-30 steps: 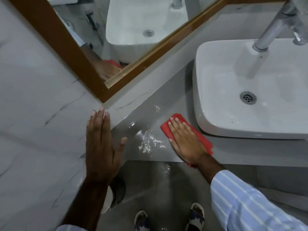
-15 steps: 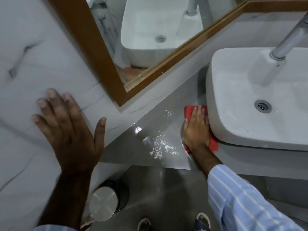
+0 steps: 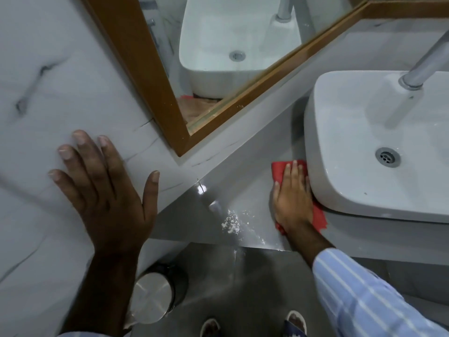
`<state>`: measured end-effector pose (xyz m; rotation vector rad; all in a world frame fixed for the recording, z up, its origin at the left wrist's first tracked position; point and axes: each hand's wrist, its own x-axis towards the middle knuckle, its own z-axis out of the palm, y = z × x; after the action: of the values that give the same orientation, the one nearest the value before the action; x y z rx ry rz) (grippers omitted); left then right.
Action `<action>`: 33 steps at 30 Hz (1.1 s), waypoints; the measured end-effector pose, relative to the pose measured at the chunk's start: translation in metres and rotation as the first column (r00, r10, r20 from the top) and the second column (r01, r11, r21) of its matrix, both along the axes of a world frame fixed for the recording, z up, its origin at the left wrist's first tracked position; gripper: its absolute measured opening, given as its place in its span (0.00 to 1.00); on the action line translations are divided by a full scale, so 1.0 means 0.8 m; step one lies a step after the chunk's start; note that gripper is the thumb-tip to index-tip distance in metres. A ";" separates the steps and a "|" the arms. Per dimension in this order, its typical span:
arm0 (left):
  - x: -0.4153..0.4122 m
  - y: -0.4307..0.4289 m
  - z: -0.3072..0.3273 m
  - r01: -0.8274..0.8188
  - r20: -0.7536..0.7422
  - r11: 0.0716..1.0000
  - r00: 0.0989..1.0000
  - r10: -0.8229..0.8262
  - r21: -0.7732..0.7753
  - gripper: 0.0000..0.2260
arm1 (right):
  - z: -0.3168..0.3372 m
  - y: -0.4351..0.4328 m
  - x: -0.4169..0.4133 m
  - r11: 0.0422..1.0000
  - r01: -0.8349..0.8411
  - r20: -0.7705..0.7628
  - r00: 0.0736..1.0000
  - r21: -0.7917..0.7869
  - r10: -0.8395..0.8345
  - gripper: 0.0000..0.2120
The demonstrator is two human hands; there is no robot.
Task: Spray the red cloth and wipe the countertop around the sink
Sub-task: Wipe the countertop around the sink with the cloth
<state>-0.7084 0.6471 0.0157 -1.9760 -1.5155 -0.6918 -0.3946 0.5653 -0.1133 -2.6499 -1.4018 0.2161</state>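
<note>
Right of centre, the red cloth [image 3: 279, 170] lies under the flat, pressed-down right hand [image 3: 292, 200] on the counter [image 3: 245, 198], against the empty sink [image 3: 340, 142].

Left wall [image 3: 60, 76]: pale marble-look tile, thin dark veins, glossy. Mirror [image 3: 243, 32] with brown wooden frame [image 3: 136, 76], lower corner just above the backsplash; the glass reflects a white basin and its drain. Backsplash [image 3: 243, 139]: same pale veined tile, running behind the grey counter [image 3: 243, 195]. Counter surface shiny, one bright light glint near the wall corner, wet patch with white flecks [image 3: 230, 222] near the front edge. Floor [image 3: 243, 288]: dark grey, smooth, faint sheen and a pale streak. Round steel-lidded bin [image 3: 151, 295] on the floor against the left wall, below the counter edge. Lighting soft, even, cool in tone; source not visible
</note>
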 end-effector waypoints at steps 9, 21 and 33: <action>0.003 0.000 0.004 -0.067 -0.055 0.997 0.996 0.069 0.048 0.38 | -0.009 -0.008 -0.085 0.639 -0.768 0.009 0.639 -0.034 0.769 0.31; -0.003 -0.001 0.003 -0.042 -0.077 0.998 0.996 0.046 0.053 0.38 | 0.000 0.047 -0.067 1.000 -0.028 -0.053 0.998 -0.008 0.028 0.31; -0.004 -0.003 0.003 0.012 -0.010 1.000 1.000 -0.012 -0.002 0.40 | -0.008 -0.122 -0.036 0.876 -0.483 0.054 0.874 -0.023 0.483 0.30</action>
<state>-0.7114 0.6448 0.0179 -1.9888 -1.4999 -0.6855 -0.4232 0.4673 -0.1196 -2.2741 -2.0696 0.1940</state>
